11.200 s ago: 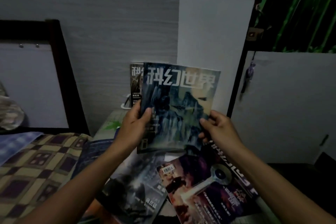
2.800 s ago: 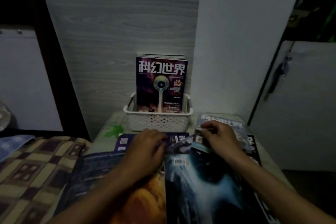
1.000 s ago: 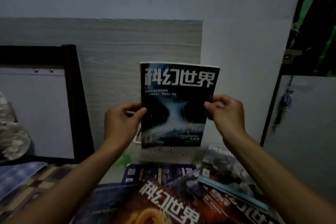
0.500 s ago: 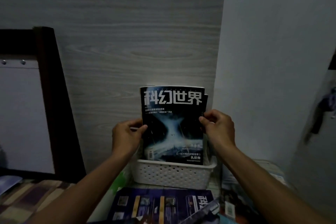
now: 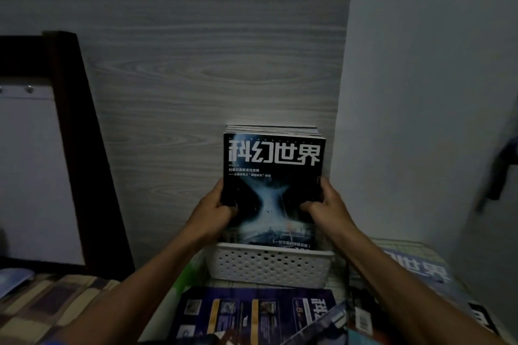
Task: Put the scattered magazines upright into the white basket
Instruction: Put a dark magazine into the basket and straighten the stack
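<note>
Both hands grasp the dark-covered magazine (image 5: pixel 273 190), the left hand (image 5: pixel 214 211) at its nine o'clock edge and the right hand (image 5: pixel 326 204) at three o'clock, as it stands upright in the white basket (image 5: pixel 270 266), with more magazines (image 5: pixel 252 314) lying flat at the basket's six o'clock.

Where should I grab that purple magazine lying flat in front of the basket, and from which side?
Take the purple magazine by its right edge, pinching top and underside. It lies flat just before the white basket, so the far edge is tight, and another magazine overlaps its near right corner.
</note>
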Motion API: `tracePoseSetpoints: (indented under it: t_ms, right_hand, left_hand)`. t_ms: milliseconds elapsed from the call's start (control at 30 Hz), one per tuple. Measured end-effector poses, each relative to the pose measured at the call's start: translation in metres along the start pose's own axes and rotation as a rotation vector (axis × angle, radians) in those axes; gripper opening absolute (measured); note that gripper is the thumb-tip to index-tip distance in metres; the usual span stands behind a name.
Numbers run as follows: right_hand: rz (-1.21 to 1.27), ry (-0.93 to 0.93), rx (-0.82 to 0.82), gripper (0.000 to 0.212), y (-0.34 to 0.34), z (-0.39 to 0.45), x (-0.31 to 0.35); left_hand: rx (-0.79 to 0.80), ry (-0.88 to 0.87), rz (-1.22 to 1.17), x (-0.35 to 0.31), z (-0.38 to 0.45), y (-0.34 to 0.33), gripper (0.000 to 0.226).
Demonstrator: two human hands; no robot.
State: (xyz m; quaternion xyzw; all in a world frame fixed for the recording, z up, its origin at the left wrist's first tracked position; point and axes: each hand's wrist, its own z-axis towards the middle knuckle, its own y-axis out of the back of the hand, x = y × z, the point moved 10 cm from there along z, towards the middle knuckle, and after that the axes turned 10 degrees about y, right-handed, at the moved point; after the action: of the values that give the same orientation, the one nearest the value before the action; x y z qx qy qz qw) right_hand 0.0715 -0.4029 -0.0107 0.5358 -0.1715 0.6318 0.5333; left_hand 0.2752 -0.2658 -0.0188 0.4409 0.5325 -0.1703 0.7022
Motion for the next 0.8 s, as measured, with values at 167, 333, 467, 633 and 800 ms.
tracePoseSetpoints:
  t_ms: [167, 333, 467, 633, 800]
  right_hand:
    - [0.041, 0.044, 0.019, 0.074, -0.004, 0.002, -0.001]
    - [0.067, 0.034, 0.130, 0.075, -0.008, -0.008, 0.005]
    - [-0.138, 0.049, 0.079, 0.054, 0.012, -0.053, 0.015]
    - [-0.249, 0.260, 0.076, 0.024, 0.033, -0.171, 0.042]
    - [-0.456, 0.424, 0.348, 0.021, 0.017, -0.261, 0.080]
  left_hand:
    - [0.086, -0.033, 0.043, 0.006, 0.005, -0.001, 0.075]
    - [-0.012, -0.042, 0.306, 0.006, -0.003, -0.003, 0.066]
    - [-0.294, -0.228, 0.344, -0.026, -0.074, 0.016, 0.043]
    - [-0.021, -0.352, 0.641, -0.035, -0.209, -0.007, 0.038]
    - [0.214, 0.109, 0.829, 0.047, -0.279, -0.002, 0.105]
